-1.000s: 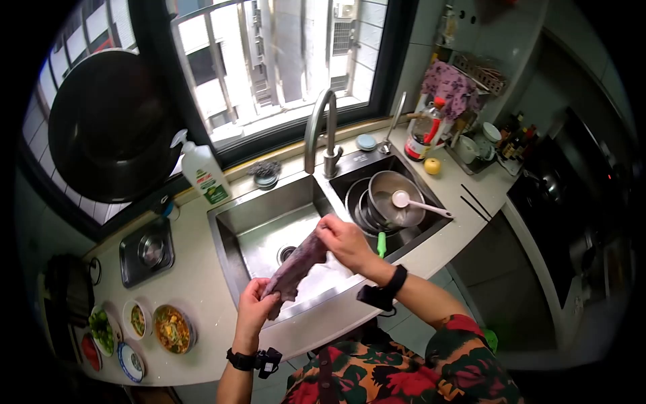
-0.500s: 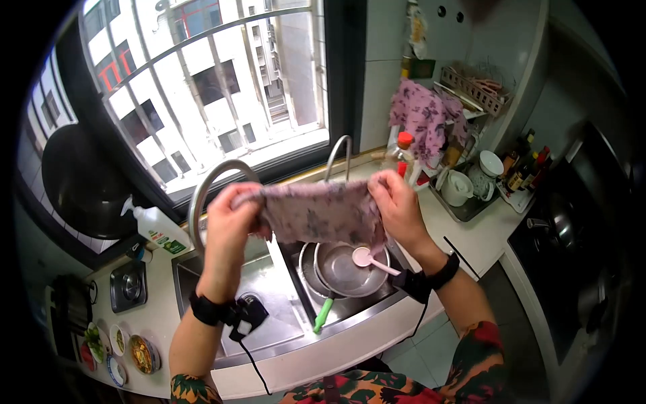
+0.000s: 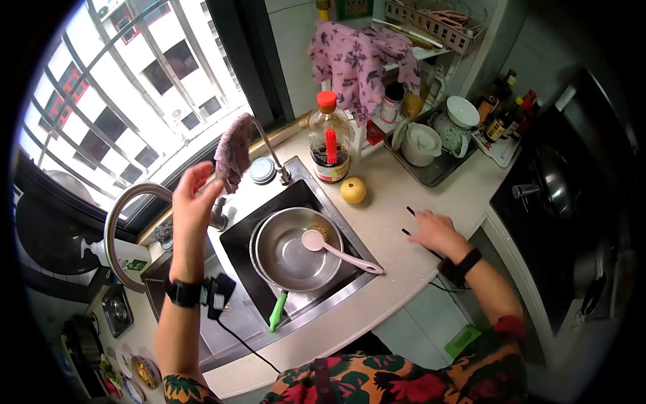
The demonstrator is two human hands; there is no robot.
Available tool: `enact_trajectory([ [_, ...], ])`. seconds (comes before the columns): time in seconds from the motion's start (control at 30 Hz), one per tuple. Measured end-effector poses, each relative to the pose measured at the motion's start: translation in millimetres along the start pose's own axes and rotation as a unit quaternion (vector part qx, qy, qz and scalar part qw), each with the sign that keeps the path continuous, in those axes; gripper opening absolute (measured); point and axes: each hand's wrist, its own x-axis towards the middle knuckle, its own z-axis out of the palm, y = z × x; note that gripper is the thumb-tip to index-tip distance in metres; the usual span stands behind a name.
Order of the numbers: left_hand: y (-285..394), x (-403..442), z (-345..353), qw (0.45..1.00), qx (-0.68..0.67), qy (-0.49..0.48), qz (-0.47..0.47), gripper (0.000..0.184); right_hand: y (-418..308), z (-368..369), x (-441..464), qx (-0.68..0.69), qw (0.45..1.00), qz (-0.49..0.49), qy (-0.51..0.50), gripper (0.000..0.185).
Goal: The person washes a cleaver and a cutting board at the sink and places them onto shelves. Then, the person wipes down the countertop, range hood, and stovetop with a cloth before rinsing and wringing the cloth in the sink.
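Observation:
A damp pinkish-purple cloth (image 3: 233, 151) hangs folded over the slim faucet (image 3: 269, 149) behind the sink. My left hand (image 3: 194, 202) is just below and left of it, fingers apart, thumb close to the cloth's lower end. Two thin black sticks (image 3: 406, 231) lie at the counter's right part. Over them is my right hand (image 3: 437, 234), its fingers blurred; whether they grip the sticks is unclear. In the right sink basin (image 3: 232, 232) sit nested metal bowls (image 3: 286, 259) with a pink ladle (image 3: 346, 256) resting across the rim. A green handle (image 3: 277, 313) sticks out beneath them.
A red-capped bottle (image 3: 328, 145) and a yellow fruit (image 3: 353, 190) stand right of the sink. Behind them a patterned pink cloth (image 3: 356, 64) drapes over a rack. A tray (image 3: 437, 172) holds white pots. The stove (image 3: 538, 222) is at right; a large curved faucet (image 3: 114, 222) at left.
The cloth, earlier stretched between both hands above the sink, now hangs on the slim faucet. My left hand has let go; my right hand has moved right to the black sticks. The view has shifted right.

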Motion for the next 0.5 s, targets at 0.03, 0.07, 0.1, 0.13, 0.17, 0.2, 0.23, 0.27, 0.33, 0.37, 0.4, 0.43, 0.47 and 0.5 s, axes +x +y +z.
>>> enact_trajectory([
  [0.03,-1,-14,6,1.0,-0.023,-0.01,-0.009,0.036,9,13,-9,-0.016,1.0,0.018,-0.009,0.05],
  [0.07,-5,-26,11,1.0,0.009,-0.003,-0.009,0.034,18,29,-13,0.002,1.0,0.028,0.007,0.053],
  [0.1,-4,-41,19,1.0,0.022,-0.002,-0.022,0.034,25,39,-9,0.003,1.0,0.025,0.002,0.053],
  [0.13,-9,-53,25,0.999,0.024,-0.007,-0.035,0.033,30,49,-5,0.01,0.999,0.037,0.009,0.046],
  [0.17,-14,-65,30,0.998,0.026,-0.011,-0.049,0.033,32,57,-3,0.017,0.999,0.049,0.015,0.039],
  [0.2,-13,-77,37,0.997,0.002,-0.016,-0.074,0.032,33,64,-1,0.019,0.999,0.044,0.012,0.039],
  [0.23,-12,-88,43,0.995,-0.023,-0.019,-0.099,0.031,32,68,2,-0.002,0.998,0.037,0.044,0.03],
  [0.27,-20,-98,47,0.994,-0.025,-0.019,-0.105,0.031,30,71,5,-0.023,0.996,0.026,0.078,0.022],
  [0.33,-46,-118,51,0.992,-0.062,-0.016,-0.108,0.028,28,65,6,-0.004,0.997,0.027,0.071,0.022],
  [0.37,-49,-128,52,0.99,-0.043,-0.006,-0.133,0.028,26,61,8,0.015,0.997,0.033,0.061,0.023],
  [0.4,-55,-140,53,0.991,-0.034,0.002,-0.127,0.029,26,62,12,0.035,0.996,0.036,0.071,0.021],
  [0.43,-62,-153,55,0.994,0.029,0.017,-0.103,0.03,31,69,12,0.045,0.993,-0.014,0.104,0.015],
  [0.47,-69,-163,58,0.992,-0.009,0.024,-0.121,0.032,44,82,15,0.032,0.994,-0.031,0.095,0.018],
  [0.5,-59,-172,60,0.991,0.05,0.014,-0.12,0.031,49,85,11,-0.007,0.997,-0.019,0.072,0.021],
])
